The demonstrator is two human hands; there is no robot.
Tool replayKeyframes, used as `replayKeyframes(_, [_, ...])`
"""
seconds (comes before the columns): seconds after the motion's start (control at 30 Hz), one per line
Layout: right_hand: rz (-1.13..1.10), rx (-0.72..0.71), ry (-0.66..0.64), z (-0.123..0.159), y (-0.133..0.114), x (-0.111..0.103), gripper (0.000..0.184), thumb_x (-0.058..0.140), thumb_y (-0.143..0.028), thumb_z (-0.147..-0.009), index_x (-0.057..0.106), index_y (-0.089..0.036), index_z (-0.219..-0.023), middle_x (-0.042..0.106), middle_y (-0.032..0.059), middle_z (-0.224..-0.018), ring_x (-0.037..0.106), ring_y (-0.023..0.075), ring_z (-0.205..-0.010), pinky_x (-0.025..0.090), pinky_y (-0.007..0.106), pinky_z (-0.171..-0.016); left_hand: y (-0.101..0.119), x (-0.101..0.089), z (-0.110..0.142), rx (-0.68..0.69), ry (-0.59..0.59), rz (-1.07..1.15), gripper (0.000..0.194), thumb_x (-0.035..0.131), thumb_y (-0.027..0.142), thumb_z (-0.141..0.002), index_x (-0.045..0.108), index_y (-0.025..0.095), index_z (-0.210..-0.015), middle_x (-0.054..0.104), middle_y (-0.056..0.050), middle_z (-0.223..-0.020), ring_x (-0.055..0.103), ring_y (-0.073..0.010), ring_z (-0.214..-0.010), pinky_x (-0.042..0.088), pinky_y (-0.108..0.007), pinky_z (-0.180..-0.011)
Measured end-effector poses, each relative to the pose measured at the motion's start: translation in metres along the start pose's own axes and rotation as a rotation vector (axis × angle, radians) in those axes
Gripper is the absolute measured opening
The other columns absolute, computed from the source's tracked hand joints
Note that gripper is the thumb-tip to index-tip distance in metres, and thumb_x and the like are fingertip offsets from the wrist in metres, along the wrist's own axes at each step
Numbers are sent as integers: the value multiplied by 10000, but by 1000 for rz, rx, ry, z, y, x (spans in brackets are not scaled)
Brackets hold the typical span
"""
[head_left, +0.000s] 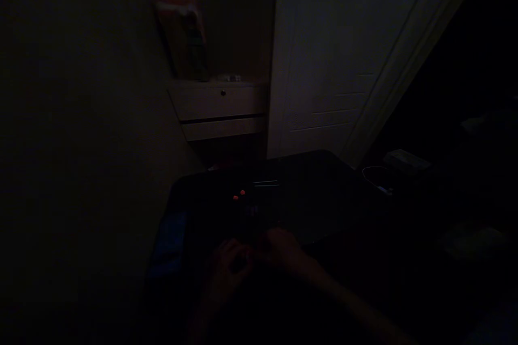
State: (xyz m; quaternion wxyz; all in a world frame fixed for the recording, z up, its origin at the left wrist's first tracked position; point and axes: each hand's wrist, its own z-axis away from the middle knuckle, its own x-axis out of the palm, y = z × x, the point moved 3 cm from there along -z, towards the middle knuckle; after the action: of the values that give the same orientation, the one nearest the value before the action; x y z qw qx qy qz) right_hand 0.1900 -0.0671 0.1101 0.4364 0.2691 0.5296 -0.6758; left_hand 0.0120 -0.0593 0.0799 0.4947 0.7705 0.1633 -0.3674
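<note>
The room is very dark. My left hand and my right hand meet over the near part of a dark table, fingertips close together. Their fingers look curled, as if pinching something small between them, but it is too dim to name it. Two small orange pieces lie on the table just beyond the hands, and a thin pale strip lies a little farther back.
A pale shelf with a drawer hangs on the wall behind the table, with a colourful bag above it. A white door stands at the right. A blue object sits at the table's left edge. A white cable lies right.
</note>
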Motion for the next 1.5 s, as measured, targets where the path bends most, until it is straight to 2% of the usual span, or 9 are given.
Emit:
replayKeyframes(0.2, [91,-27,20,4,-6,1,244,703,-447,-906,819,-256,-1003,817,83,-1030,754,265,-949,469,297,-723,-1,-1,0,7,-16,1,143,785,278,-802,809,291,-943,773,-15,-903,721,-230,-886,561,-328,-793])
replayKeyframes(0.4, [-9,-49,55,1,-3,-5,217,699,-423,-925,817,-250,-982,816,55,-988,745,224,-934,454,264,-710,-3,1,1,11,-22,12,96,753,328,-850,801,292,-925,747,-12,-851,706,-221,-851,550,-318,-760])
replayKeyframes(0.6, [45,-1,23,-3,-3,-4,261,736,-485,-895,818,-251,-975,815,70,-1016,749,263,-988,464,280,-718,-1,0,0,8,-17,28,104,756,305,-833,808,294,-922,757,-11,-857,711,-222,-863,559,-321,-778])
replayKeyframes(0.8, [80,-12,11,-6,-3,-2,270,723,-492,-903,815,-248,-971,816,79,-1015,755,258,-948,470,287,-710,-2,0,0,8,-26,25,102,753,324,-848,809,298,-929,760,-9,-868,714,-220,-871,553,-311,-775])
replayKeyframes(1.03, [-94,-14,28,-8,6,3,209,736,-420,-902,807,-229,-948,810,41,-953,727,199,-871,419,252,-661,-9,3,1,16,-6,-13,128,776,345,-839,820,295,-948,748,-17,-855,712,-223,-855,556,-317,-759])
replayKeyframes(1.3, [-123,12,8,-14,13,10,172,745,-394,-892,799,-232,-921,797,28,-928,701,187,-836,386,250,-637,-9,4,2,-2,-22,-16,140,792,339,-840,821,309,-974,754,-14,-898,716,-235,-896,563,-338,-804])
replayKeyframes(1.5, [-356,-49,-34,-17,26,18,149,763,-304,-872,747,-173,-804,728,-3,-777,626,142,-725,367,221,-598,-12,6,2,8,-24,-9,152,801,360,-840,821,297,-977,750,-18,-891,712,-235,-883,560,-335,-784])
